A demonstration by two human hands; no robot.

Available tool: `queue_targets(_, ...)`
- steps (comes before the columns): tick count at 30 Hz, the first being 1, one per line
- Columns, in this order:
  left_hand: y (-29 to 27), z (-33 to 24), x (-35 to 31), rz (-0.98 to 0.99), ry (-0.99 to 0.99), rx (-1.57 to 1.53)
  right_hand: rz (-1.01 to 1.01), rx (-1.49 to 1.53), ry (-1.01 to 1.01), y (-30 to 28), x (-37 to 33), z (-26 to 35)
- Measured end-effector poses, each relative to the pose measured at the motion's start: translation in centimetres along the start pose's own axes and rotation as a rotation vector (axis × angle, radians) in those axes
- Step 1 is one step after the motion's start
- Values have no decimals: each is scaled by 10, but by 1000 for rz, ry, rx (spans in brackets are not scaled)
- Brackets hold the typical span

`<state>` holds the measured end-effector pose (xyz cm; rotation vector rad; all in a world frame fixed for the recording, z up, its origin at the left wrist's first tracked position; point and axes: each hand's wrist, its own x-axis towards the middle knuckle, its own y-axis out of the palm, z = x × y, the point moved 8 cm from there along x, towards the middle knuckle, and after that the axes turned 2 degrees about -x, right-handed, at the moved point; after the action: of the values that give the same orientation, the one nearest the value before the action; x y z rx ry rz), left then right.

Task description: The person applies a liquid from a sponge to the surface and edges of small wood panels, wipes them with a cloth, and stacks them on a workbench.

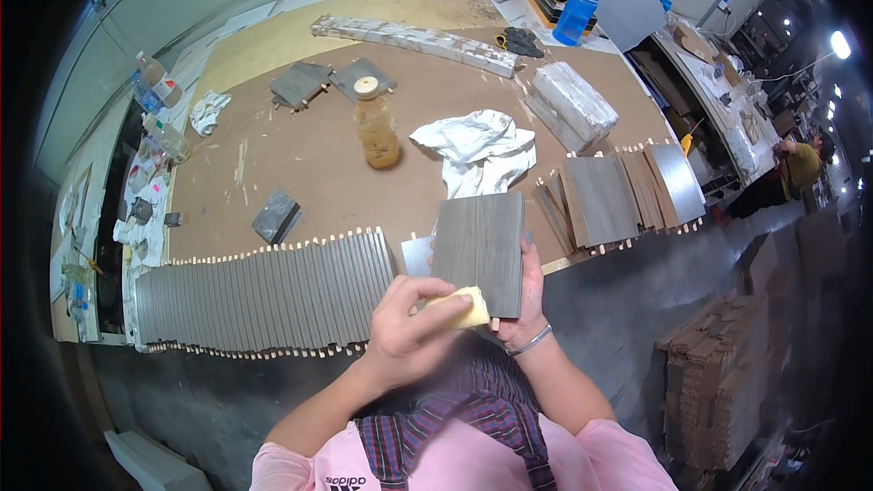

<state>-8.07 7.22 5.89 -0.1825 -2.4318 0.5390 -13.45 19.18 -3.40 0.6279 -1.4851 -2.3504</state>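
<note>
A grey wood-grain panel (479,250) with a wooden peg at its lower edge is held up before me. My right hand (531,295) grips it from behind and along its right side, most of the fingers hidden. Closed round a pale yellow sponge-like block (470,309), my left hand (411,318) is at the panel's lower left corner. To the left stands a long row of similar pegged panels (264,289) on edge along the table's front. More panels (600,200) lean together on the right.
On the brown-covered table (300,159) are a jar of amber liquid (377,132), a white cloth (480,147), a dark block (275,216), a long paint-marked bar (414,44) and a wrapped block (573,100). A blue bottle (578,14) stands behind. Stacked cardboard (714,373) is at right; another person (800,173) stands farther off.
</note>
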Motion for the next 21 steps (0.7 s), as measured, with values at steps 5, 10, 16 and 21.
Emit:
queue_targets(5, 11, -26, 16, -2, 157, 43, -100, 18, -3, -2, 4, -2)
queue_targets(10, 6, -6, 6, 18, 121, 123, -47, 83, -30, -15, 6, 2)
queue_targets(16, 4, -17, 17, 13, 123, 67, 7, 103, -51, -12, 6, 5)
queue_targets(21, 2, 10, 5, 18, 76, 96, -38, 95, -83, 11, -1, 18)
